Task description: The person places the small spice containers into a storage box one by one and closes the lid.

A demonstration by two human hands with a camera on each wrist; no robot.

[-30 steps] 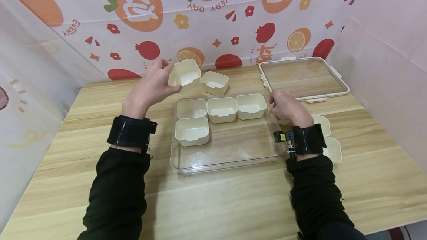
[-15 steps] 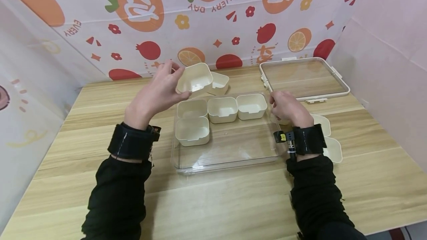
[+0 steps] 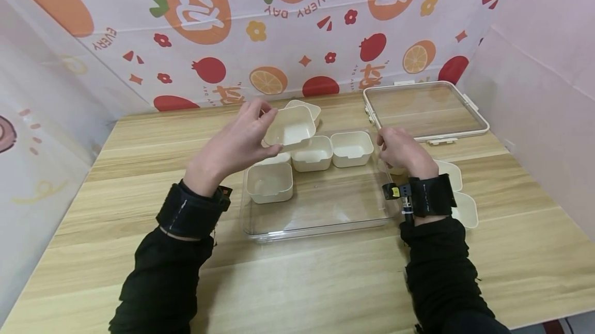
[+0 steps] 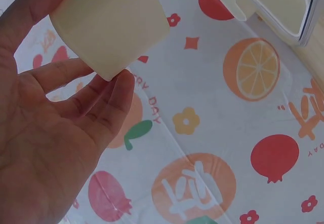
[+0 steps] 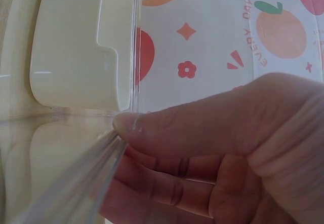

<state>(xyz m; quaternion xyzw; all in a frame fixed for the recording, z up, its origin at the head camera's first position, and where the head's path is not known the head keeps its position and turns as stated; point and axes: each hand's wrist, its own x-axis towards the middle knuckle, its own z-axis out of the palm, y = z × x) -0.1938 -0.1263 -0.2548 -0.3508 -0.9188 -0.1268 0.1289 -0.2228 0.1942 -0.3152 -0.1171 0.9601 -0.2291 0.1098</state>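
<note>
My left hand (image 3: 237, 143) holds a small cream plastic box (image 3: 294, 126) by its left side, thumb at the front and fingers behind. In the left wrist view the underside of that cream box (image 4: 111, 24) shows between thumb and fingers. It hangs over the back left of a large clear plastic bin (image 3: 339, 202). Inside the bin stand several like boxes: a back row with a middle box (image 3: 312, 154) and a right box (image 3: 351, 148), plus a front-left box (image 3: 269, 183). My right hand (image 3: 403, 152) pinches the bin's right wall (image 5: 86, 183).
Another cream box (image 3: 308, 107) stands behind the bin, partly hidden by the held one. A clear lid with a white frame (image 3: 425, 109) lies at the back right. More cream boxes (image 3: 466, 210) sit right of the bin, partly behind my right arm. A printed cloth (image 3: 288, 29) hangs behind.
My left hand has carried the cream box rightward and down from behind the bin to over its back row. My right hand stays on the bin's right side.
</note>
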